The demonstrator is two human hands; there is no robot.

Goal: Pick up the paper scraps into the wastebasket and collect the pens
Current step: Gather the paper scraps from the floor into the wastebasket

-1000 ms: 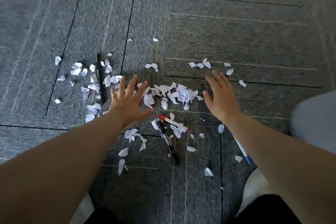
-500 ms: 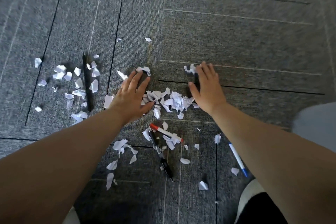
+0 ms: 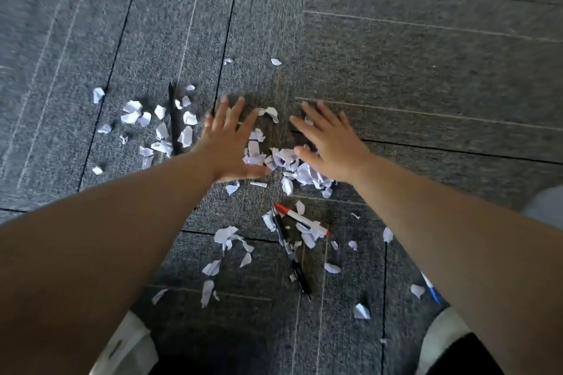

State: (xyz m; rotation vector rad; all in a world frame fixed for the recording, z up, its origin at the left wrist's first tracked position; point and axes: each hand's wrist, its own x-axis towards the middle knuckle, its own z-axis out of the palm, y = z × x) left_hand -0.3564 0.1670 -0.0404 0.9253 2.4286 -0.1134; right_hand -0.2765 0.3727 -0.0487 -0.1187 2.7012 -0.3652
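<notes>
Grey carpet (image 3: 396, 70) fills the frame. Left of centre is a scatter of white scraps (image 3: 131, 113). A dark pen (image 3: 174, 119) lies among them, running nearly straight up the frame.

Just right of it is the left hand (image 3: 231, 143), palm down, fingers straight and a little spread, holding nothing. Its thumb edge meets the pile (image 3: 286, 158). The pile of scraps sits at frame centre, between the two hands.

The right hand (image 3: 332, 149) is also palm down with fingers straight and wide, holding nothing, and it covers the pile's right part. Cannot tell if either palm presses the carpet.

Lower band, left to right: loose scraps (image 3: 225, 234) at lower centre. Next is the black pen (image 3: 297, 268), slanting down to the right. The red pen (image 3: 300, 218) has a white barrel and a red cap at its upper-left end. That end lies just beside the black pen's top, and scraps lie over both.

The blue pen (image 3: 431, 288) is at lower right, mostly hidden under the right forearm. More single scraps lie around these pens.
</notes>
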